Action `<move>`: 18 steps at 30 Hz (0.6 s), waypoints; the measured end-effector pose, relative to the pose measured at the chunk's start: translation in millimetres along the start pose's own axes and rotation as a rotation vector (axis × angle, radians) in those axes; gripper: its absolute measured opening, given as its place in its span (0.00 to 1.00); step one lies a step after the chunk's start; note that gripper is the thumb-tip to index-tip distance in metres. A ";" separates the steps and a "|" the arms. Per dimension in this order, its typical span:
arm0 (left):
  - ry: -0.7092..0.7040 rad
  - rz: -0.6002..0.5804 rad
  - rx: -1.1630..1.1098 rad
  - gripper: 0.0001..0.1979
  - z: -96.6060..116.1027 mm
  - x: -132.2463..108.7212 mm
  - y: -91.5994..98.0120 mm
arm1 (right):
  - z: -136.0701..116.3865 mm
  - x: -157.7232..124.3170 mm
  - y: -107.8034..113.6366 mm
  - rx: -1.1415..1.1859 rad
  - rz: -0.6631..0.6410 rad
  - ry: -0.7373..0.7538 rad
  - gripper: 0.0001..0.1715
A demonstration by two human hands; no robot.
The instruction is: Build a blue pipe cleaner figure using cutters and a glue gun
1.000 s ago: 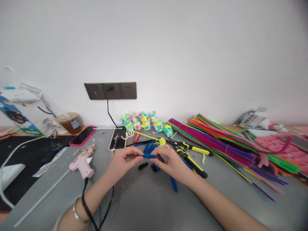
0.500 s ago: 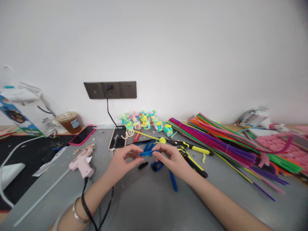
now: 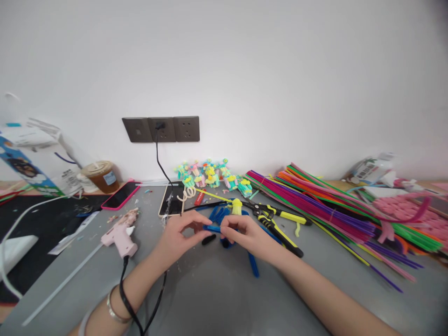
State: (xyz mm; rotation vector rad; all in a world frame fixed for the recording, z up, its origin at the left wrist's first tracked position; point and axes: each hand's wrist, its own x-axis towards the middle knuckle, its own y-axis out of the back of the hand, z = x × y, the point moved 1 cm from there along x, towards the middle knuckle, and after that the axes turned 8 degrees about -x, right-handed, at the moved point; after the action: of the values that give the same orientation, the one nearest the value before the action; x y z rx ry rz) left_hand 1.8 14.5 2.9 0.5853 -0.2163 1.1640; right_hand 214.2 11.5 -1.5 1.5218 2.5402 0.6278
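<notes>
Between my two hands runs a short blue pipe cleaner [image 3: 213,228], pinched at both ends. My left hand [image 3: 185,232] grips its left end between thumb and fingertips. At the other end, my right hand [image 3: 241,233] is closed on it, with the fingers partly hiding it. More blue pipe cleaner pieces [image 3: 219,214] lie just behind, and another blue strip [image 3: 253,264] pokes out below my right hand. A small black fuzzy piece [image 3: 209,240] rests on the table under the held strip. Behind my right hand stands a yellow fuzzy figure [image 3: 237,206].
Yellow-black pliers [image 3: 276,224] lie right of my hands, beside a large pile of coloured pipe cleaners [image 3: 315,210]. To the left are a pink glue gun [image 3: 121,238] with its cord by my left forearm, a phone [image 3: 121,196] and a drink cup [image 3: 101,177]. Small pastel figures [image 3: 210,175] stand near the wall.
My right hand has moved slightly down and left along the blue pipe cleaner, its fingers closing in tighter. The yellow figure shows more fully behind it. My left hand has barely moved.
</notes>
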 end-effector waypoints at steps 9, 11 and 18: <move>-0.168 -0.039 0.131 0.04 0.8 0.1 1.1 | 6.5 -1.7 0.5 0.056 -0.060 -0.020 0.27; -0.188 -0.052 0.150 0.04 1.0 -0.9 0.7 | 5.6 -2.0 0.6 0.046 -0.072 -0.021 0.28; -0.089 -0.043 0.100 0.07 -0.4 -0.4 -0.1 | 3.6 -2.1 0.4 0.010 -0.055 0.006 0.30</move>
State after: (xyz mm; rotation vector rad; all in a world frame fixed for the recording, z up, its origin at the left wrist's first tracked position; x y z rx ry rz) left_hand 1.6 14.4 2.4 0.7274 -0.2217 1.1127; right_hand 216.6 10.9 -4.8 1.4502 2.5833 0.6143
